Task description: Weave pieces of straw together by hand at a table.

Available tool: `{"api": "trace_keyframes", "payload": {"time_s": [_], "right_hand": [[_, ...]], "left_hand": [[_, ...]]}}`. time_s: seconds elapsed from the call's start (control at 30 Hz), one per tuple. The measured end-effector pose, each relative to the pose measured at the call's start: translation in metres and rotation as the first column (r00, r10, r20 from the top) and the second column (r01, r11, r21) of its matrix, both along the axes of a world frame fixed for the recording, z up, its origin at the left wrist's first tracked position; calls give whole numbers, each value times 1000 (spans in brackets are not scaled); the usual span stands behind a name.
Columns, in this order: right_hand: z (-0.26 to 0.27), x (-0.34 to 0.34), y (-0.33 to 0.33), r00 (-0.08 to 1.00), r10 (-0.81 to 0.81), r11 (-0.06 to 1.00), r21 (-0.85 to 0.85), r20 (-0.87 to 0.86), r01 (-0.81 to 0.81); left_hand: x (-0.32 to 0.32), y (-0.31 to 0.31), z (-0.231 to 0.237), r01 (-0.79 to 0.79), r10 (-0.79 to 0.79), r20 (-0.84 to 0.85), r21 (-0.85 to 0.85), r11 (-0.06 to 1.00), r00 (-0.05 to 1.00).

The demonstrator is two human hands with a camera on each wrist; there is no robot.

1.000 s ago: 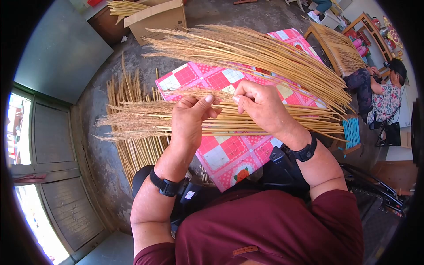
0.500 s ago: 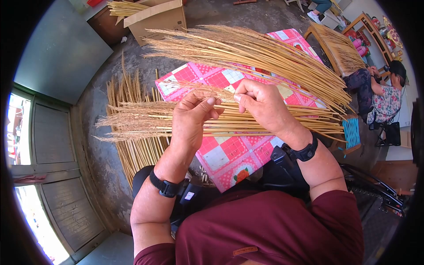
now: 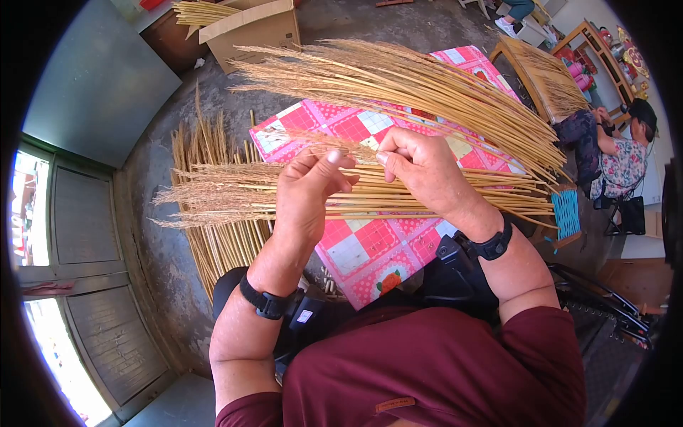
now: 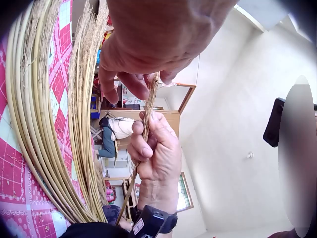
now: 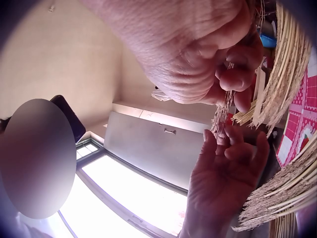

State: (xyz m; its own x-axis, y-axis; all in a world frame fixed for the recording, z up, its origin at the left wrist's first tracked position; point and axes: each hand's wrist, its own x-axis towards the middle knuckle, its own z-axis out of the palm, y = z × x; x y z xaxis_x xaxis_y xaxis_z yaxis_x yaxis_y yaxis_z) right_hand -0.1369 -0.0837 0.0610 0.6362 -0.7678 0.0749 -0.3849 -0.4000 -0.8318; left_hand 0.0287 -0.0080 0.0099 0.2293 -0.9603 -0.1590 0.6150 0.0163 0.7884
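My right hand (image 3: 430, 171) pinches a dry reed stalk just below its feathery plume (image 3: 324, 141), thumb against curled index finger. In the left wrist view the thin stalk (image 4: 131, 187) runs out below that fist. Opposite it, my left hand (image 3: 302, 188) is at the plume with its thumb lifted away from the loosely bent fingers. The right wrist view has the plume (image 5: 221, 116) hanging down to the left fingertips (image 5: 233, 133). Beneath both hands, a bundle of plumed reeds (image 3: 220, 192) lies across the pink checkered cloth (image 3: 348, 249).
A larger reed bundle (image 3: 398, 78) lies on the far side of the cloth. More stalks (image 3: 228, 245) lie at the left, beside a grey cabinet (image 3: 99, 78). A cardboard box (image 3: 256, 35) stands beyond. Another person (image 3: 619, 149) sits at the right near a wooden table (image 3: 533, 78).
The left thumb has risen off the plume, and its fingers have loosened. The plume's tip now shows higher, above the left fingers. My right hand keeps its grip almost unmoved.
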Motion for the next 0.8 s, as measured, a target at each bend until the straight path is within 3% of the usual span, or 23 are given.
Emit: {"api": "trace_keyframes", "payload": {"time_s": [0.07,0.27,0.53,0.63,0.77,0.8], "right_hand": [[0,0,0,1000,4,1000,-3,-8,-4],[0,0,0,1000,-21,999,32,23,20],[-5,-2,-3,999,-14,1000,19,29,14],[2,1,1,993,-1,989,-146,-116,-16],[-9,9,6,988,57,997,-67,146,-48],[-5,8,6,992,42,997,-69,123,-34]], "left_hand": [[2,0,1,-3,4,-57,4,1000,998],[3,0,-6,28,-28,35,-12,1000,999],[5,1,-3,62,-67,-81,-65,996,994],[5,1,-9,90,-93,-58,-56,994,994],[-4,3,-12,147,-149,-36,-39,988,988],[-6,3,-10,157,-159,-46,-37,987,986]]}}
